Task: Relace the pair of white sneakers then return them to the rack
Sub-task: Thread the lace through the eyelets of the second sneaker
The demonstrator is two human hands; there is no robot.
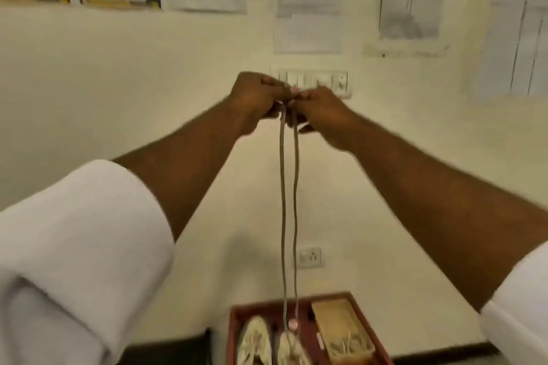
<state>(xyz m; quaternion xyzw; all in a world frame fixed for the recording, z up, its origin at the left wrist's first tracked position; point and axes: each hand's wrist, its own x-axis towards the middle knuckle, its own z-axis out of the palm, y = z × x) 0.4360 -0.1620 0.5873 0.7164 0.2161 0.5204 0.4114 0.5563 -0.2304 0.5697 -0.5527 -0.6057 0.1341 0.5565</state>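
While both hands are raised, the left hand and right hand pinch a thin greyish shoelace, fingers curled tight. It hangs in two wavy strands to the white sneakers in a red tray-like rack below, against a cream wall with pinned papers.
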